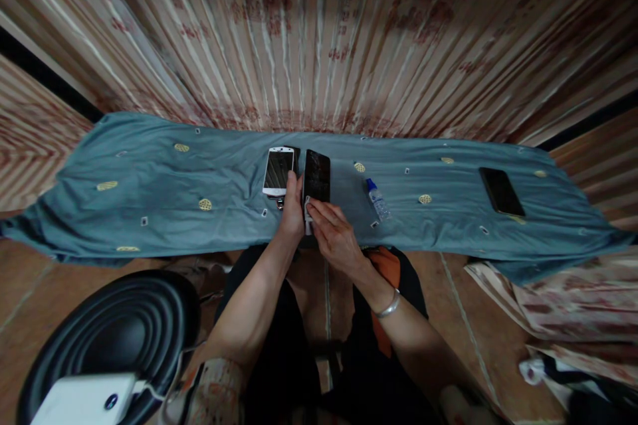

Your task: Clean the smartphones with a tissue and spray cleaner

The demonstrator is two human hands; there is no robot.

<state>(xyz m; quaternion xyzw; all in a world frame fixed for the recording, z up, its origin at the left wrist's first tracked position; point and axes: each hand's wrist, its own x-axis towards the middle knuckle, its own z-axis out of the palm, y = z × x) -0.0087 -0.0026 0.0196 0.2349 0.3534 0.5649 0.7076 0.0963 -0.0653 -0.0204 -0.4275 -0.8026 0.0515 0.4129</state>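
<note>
Over the blue cloth (229,172), holds a dark phone (318,171) by its left side with the left hand (292,212), and presses a small white rag (308,207) on its near end with the right hand (336,237). Has a white phone (279,171) just to the left, a blue-capped bottle (379,200) near on the right, and a black phone (502,191) well apart, far right.

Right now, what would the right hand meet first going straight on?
The black phone, against which the right hand holds a pale cloth; beyond, probably the left hand, though depth is unclear.
</note>
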